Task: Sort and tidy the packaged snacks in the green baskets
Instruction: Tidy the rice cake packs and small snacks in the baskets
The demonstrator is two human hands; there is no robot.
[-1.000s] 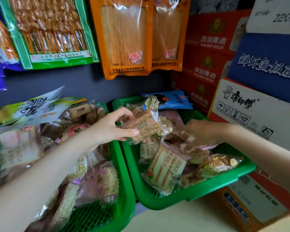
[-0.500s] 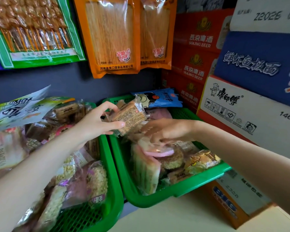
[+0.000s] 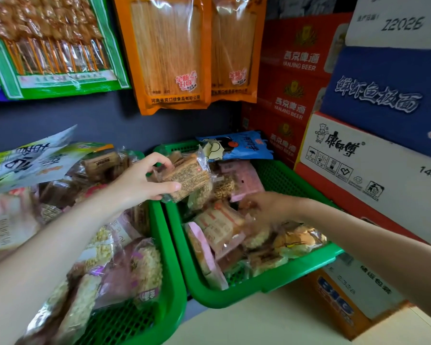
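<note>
Now, head view: left hand still pinching the brown snack pack over the shared rims of both green baskets. Right hand, blurred, dropped lower into the right basket's middle, grip impossible to tell. Sorting under way.

Two bare forearms, no sleeves, hands unadorned

Wrapped snacks heaped in green baskets
</note>
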